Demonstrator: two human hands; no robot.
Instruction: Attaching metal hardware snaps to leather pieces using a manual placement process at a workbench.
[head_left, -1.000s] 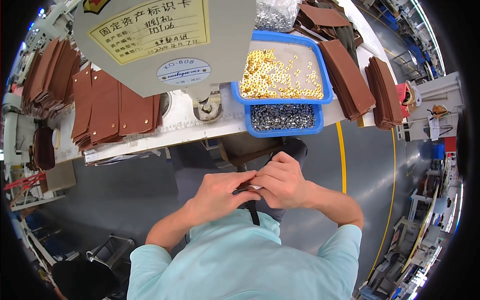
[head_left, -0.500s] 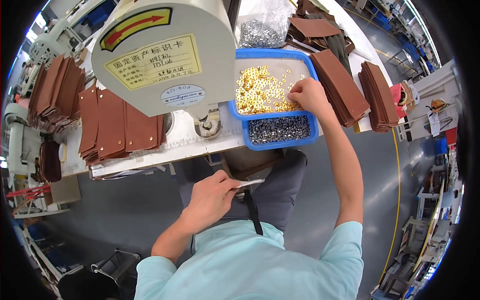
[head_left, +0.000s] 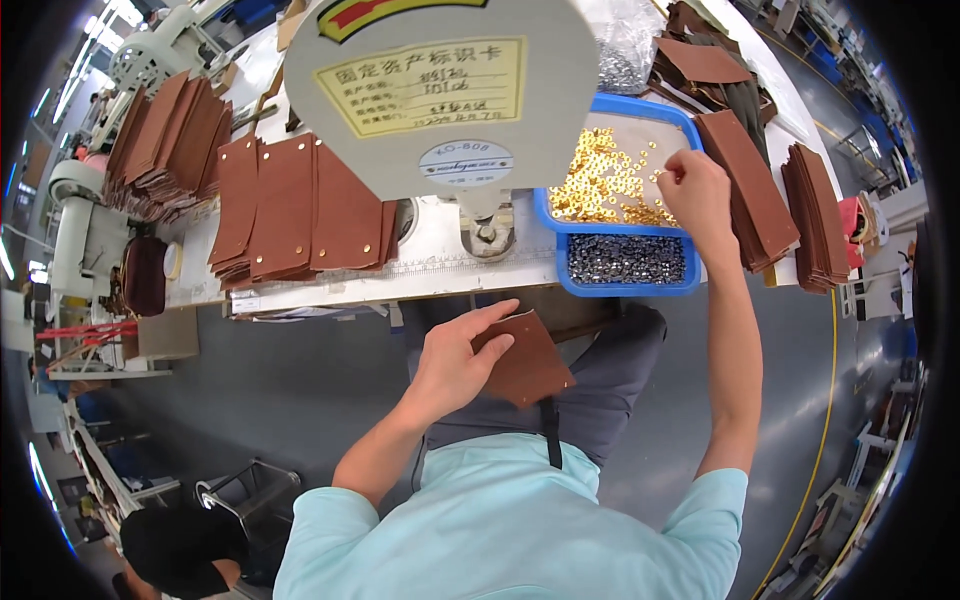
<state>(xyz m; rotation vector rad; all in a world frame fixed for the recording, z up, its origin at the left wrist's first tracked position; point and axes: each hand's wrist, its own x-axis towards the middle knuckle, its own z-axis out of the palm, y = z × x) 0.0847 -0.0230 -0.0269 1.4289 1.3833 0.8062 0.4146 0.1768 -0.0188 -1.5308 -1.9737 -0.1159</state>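
Observation:
My left hand (head_left: 443,362) holds a brown leather piece (head_left: 532,368) above my lap, thumb on top and forefinger stretched along its upper edge. Small metal dots show near the piece's corners. My right hand (head_left: 702,203) is over the right side of a blue tray (head_left: 652,103), its fingers curled in a pinch; whatever lies between the fingertips is hidden. Many small gold ring-shaped pieces (head_left: 598,185) are heaped in that tray. In front of it, a smaller blue bin (head_left: 628,291) contains dark shiny metal pieces (head_left: 622,260).
A pale machine head (head_left: 440,110) overhangs the white table, its tool tip (head_left: 484,205) low over the edge. Stacked leather pieces with gold studs (head_left: 285,210) lie left; more brown stacks (head_left: 735,180) lie right. Behind the tray sits a clear bag (head_left: 625,60) of metal parts.
The leather piece in my left hand has turned from nearly edge-on to showing its brown face. My right hand stays over the tray with fingers more curled. The whole view has shifted.

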